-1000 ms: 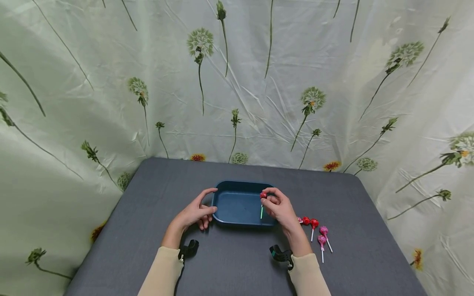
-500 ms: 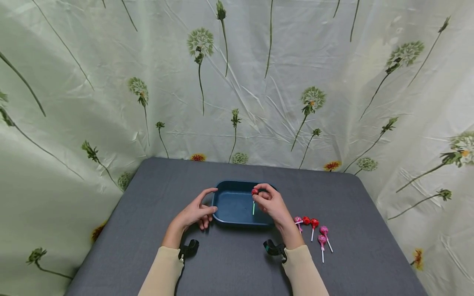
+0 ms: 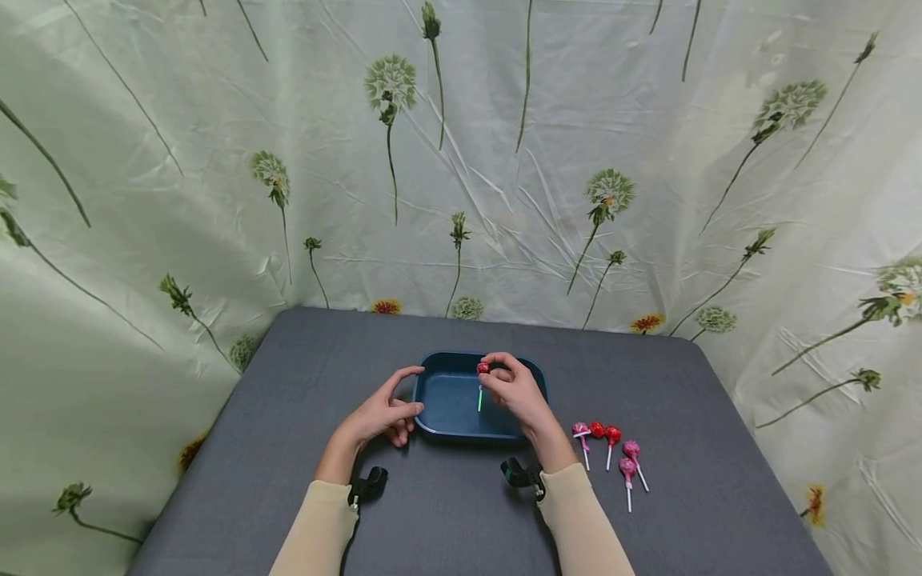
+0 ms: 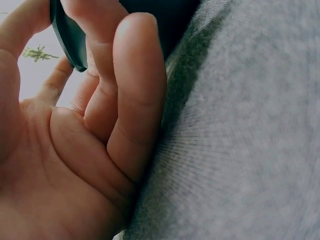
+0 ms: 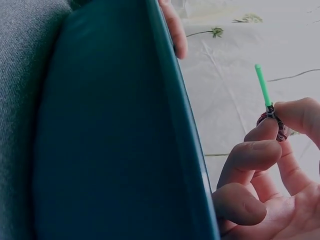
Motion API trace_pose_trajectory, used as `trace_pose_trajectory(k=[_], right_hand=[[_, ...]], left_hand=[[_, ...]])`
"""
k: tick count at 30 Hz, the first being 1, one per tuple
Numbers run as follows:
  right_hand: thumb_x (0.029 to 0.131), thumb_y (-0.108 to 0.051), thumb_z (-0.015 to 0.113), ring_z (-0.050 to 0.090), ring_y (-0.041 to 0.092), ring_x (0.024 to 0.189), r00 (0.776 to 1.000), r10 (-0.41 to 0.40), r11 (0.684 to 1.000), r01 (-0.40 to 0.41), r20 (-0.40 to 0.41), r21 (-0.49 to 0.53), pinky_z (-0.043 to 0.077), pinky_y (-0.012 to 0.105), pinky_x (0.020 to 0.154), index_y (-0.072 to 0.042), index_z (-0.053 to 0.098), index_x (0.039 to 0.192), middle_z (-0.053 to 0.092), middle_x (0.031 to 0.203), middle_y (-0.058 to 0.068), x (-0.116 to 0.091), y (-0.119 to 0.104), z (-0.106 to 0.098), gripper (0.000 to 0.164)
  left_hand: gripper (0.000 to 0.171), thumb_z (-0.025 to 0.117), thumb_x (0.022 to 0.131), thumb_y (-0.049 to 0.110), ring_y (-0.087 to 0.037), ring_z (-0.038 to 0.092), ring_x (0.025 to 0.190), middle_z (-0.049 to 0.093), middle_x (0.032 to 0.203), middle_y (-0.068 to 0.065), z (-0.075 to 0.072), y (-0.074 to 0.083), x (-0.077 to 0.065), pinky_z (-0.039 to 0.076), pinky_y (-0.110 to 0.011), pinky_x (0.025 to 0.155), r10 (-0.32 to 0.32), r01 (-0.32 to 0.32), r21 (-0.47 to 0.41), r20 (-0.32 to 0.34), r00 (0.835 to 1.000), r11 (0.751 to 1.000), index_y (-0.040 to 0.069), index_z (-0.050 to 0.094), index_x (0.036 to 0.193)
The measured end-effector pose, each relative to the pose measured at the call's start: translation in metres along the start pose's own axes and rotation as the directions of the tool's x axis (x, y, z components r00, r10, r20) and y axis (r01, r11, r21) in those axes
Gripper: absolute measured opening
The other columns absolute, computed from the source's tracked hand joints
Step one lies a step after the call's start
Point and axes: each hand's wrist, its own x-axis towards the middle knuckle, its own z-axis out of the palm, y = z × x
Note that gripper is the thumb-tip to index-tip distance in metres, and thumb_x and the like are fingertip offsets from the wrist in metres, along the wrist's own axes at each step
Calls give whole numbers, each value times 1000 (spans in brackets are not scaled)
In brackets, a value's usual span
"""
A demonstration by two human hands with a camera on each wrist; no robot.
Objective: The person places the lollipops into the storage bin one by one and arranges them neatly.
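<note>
A dark blue tray lies on the grey table. My left hand holds its left end, index finger and thumb spread along the rim; the other fingers curl below, as the left wrist view shows. Over the tray, my right hand pinches a lollipop by its dark red wrapped head, between thumb and fingertips. Its green stick points down towards the tray floor. From the right wrist, the same lollipop's green stick shows beyond the tray's side wall.
Right of the tray lie several lollipops with white sticks: a pink one beside two red ones, and two more pink ones nearer the front. A flowered curtain hangs behind the table. Each wrist wears a black mount.
My right hand has moved left with the lollipop, from the tray's right end to over its middle. The pink lollipop beside the red ones has come into fuller view. My left hand stays put.
</note>
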Motion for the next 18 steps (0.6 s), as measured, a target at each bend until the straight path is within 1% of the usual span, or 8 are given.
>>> trace_pose_trajectory(k=[6,13,18], right_hand=[[102,-15,70,42,15,62,1000,-12,1000,12,7,-17,31,25,56,-9,61,130,64,83,-1,7,1,3,30],[101,-14,70,44,15,62,1000,4,1000,-3,10,-21,33,26,56,-10,63,129,63,81,-4,12,3,12,29],[101,-16,71,44,16,62,1000,9,999,-8,25,-34,33,27,56,-11,64,128,62,81,-2,15,5,18,28]], left_hand=[[77,74,101,30,-15,66,53,67,73,-4,2,1,1,60,-34,57,-17,17,-4,-10,1000,1000,40,29,162],[77,74,100,30,-15,66,53,67,73,-4,2,2,1,60,-34,58,-30,30,-2,-18,999,1000,38,29,162],[77,74,100,31,-15,66,54,68,73,-3,2,2,1,60,-34,58,-37,37,-5,-15,999,999,39,29,162]])
